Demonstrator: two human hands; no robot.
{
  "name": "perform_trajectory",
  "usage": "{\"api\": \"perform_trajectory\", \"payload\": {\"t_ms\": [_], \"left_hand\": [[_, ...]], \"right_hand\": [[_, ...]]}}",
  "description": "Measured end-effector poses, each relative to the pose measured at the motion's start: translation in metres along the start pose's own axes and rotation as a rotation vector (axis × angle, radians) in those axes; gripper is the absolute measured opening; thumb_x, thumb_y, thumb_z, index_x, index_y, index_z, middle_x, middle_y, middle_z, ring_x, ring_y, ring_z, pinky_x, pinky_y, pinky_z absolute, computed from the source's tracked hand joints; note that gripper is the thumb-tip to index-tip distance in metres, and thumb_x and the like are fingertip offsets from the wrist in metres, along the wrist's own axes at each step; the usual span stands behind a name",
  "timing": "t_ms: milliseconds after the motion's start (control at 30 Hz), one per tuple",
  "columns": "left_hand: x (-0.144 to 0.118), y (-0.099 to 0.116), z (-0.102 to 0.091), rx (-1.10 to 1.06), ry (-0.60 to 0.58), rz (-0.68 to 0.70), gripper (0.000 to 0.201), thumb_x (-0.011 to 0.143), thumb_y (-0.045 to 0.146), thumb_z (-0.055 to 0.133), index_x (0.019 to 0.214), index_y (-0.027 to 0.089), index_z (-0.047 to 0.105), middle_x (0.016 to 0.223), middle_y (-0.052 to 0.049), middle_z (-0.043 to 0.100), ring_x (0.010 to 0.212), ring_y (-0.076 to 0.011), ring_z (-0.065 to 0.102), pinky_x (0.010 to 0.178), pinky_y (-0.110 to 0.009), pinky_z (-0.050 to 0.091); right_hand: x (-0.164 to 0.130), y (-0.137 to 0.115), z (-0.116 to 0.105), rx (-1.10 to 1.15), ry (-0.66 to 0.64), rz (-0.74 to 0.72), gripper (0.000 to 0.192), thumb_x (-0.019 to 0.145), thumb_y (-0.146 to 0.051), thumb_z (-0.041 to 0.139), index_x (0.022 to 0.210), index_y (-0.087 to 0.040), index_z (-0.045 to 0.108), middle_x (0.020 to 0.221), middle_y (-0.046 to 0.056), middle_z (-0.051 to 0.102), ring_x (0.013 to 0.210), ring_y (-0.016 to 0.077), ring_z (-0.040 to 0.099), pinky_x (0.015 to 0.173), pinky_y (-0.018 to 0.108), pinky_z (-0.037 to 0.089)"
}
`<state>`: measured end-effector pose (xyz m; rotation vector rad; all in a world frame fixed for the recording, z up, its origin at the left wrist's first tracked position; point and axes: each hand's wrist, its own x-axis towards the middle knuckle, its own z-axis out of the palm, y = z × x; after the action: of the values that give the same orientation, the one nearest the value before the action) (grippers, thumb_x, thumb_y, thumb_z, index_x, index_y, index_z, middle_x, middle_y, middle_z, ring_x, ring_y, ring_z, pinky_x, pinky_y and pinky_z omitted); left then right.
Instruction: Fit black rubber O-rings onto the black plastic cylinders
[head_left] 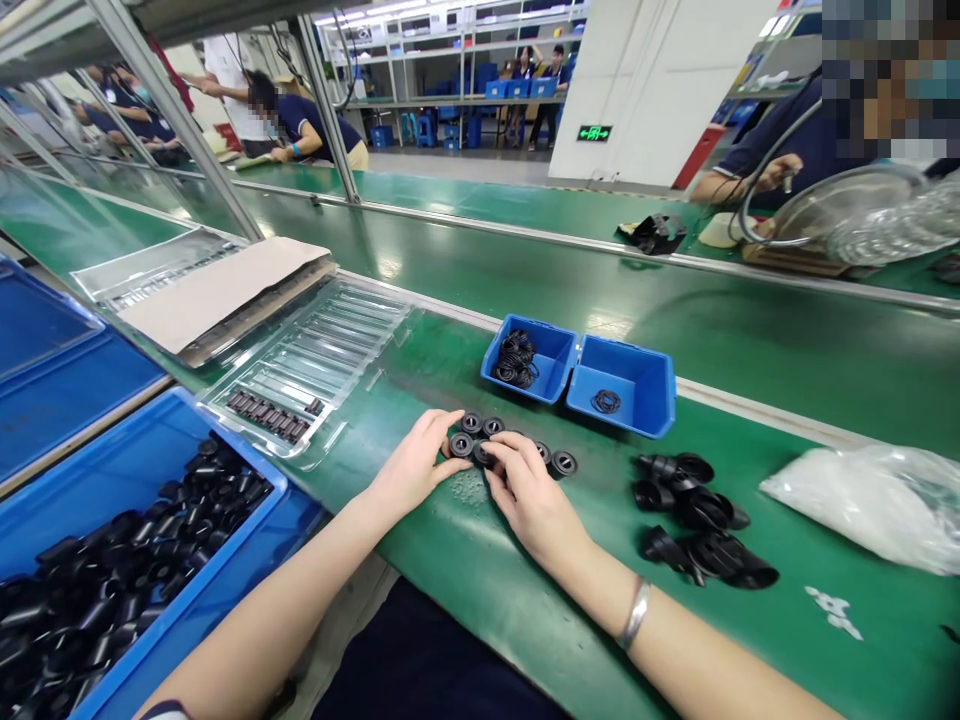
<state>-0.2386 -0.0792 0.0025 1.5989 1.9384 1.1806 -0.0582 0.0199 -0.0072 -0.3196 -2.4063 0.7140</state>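
Observation:
Several short black round caps (pixel 493 427) with hollow centres stand grouped on the green bench in front of me. My left hand (pixel 415 462) reaches in from the left, its thumb and forefinger curved round the caps at that end. From the right, my right hand (pixel 531 492) has its fingertips on a front black cap (pixel 481 456), partly covering it. More caps (pixel 564 463) stand behind and to the right of that hand, some hidden by its fingers. Behind them are two joined blue bins (pixel 622 375), holding black rubber rings (pixel 514 358).
At left, a blue crate (pixel 247 510) holds many black cylindrical parts. A clear tray (pixel 352 320) with small dark pieces lies beside cardboard (pixel 225 290). Black curved fittings (pixel 709 510) and a white plastic bag (pixel 862 505) lie at right. Co-workers sit across the line.

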Motion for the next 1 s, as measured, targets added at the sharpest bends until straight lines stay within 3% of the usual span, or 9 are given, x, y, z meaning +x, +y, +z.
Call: {"api": "perform_trajectory", "payload": {"t_ms": [300,467,633,700,800,900,1000], "left_hand": [[0.002,-0.007,0.002,0.07,0.004,0.066,0.053,0.086,0.017,0.065,0.134,0.023,0.043,0.119,-0.008,0.048,0.079,-0.0152,0.06,0.087,-0.041,0.056],[0.009,-0.009,0.003,0.152,0.01,0.099,0.058,0.081,0.023,0.074,0.131,0.022,0.046,0.119,-0.009,0.053,0.11,-0.0236,0.058,0.101,-0.04,0.05],[0.0,-0.007,-0.008,0.178,0.064,0.136,0.066,0.074,0.036,0.08,0.129,0.021,0.048,0.116,-0.009,0.056,0.079,-0.0143,0.064,0.077,-0.029,0.06],[-0.017,-0.001,-0.029,0.194,0.199,0.139,0.062,0.073,0.034,0.081,0.126,0.023,0.052,0.11,-0.007,0.059,0.08,-0.0133,0.064,0.072,-0.023,0.059],[-0.053,-0.007,-0.088,0.272,0.485,0.001,0.033,0.09,0.035,0.062,0.12,0.023,0.052,0.111,-0.008,0.057,0.089,-0.0132,0.063,0.08,-0.026,0.056],[-0.091,-0.043,-0.163,0.405,0.8,-0.241,0.027,0.1,0.033,0.042,0.122,0.017,0.046,0.117,-0.011,0.052,0.104,-0.0184,0.057,0.09,-0.038,0.051],[-0.126,-0.095,-0.215,0.51,0.836,-0.504,0.03,0.094,0.032,0.056,0.118,0.014,0.053,0.116,-0.009,0.056,0.101,-0.0221,0.059,0.088,-0.043,0.051]], "right_hand": [[-0.001,-0.001,-0.002,-0.037,-0.012,-0.023,0.036,0.095,-0.013,0.044,0.131,-0.02,0.044,0.129,0.017,0.048,0.111,0.0252,0.059,0.092,0.041,0.055],[0.002,-0.001,-0.003,-0.056,0.043,-0.112,0.032,0.094,-0.017,0.049,0.125,-0.019,0.051,0.124,0.017,0.052,0.114,0.0299,0.057,0.095,0.048,0.051],[-0.003,0.005,-0.004,-0.193,0.096,-0.236,0.028,0.091,-0.022,0.057,0.119,-0.015,0.058,0.116,0.013,0.062,0.101,0.0259,0.064,0.097,0.043,0.048],[-0.01,0.008,-0.007,-0.195,0.067,-0.305,0.028,0.092,-0.022,0.056,0.119,-0.015,0.059,0.115,0.012,0.063,0.097,0.0243,0.065,0.095,0.04,0.047],[-0.02,0.011,-0.009,-0.159,-0.03,-0.429,0.029,0.094,-0.023,0.053,0.121,-0.016,0.059,0.119,0.012,0.062,0.098,0.0227,0.064,0.088,0.035,0.048],[-0.023,0.012,-0.008,-0.156,-0.113,-0.515,0.029,0.096,-0.022,0.05,0.122,-0.015,0.06,0.122,0.012,0.061,0.101,0.0217,0.063,0.085,0.033,0.048],[-0.023,0.012,-0.006,-0.199,-0.164,-0.606,0.03,0.097,-0.019,0.045,0.121,-0.014,0.062,0.123,0.012,0.062,0.105,0.0223,0.062,0.089,0.035,0.047]]}}
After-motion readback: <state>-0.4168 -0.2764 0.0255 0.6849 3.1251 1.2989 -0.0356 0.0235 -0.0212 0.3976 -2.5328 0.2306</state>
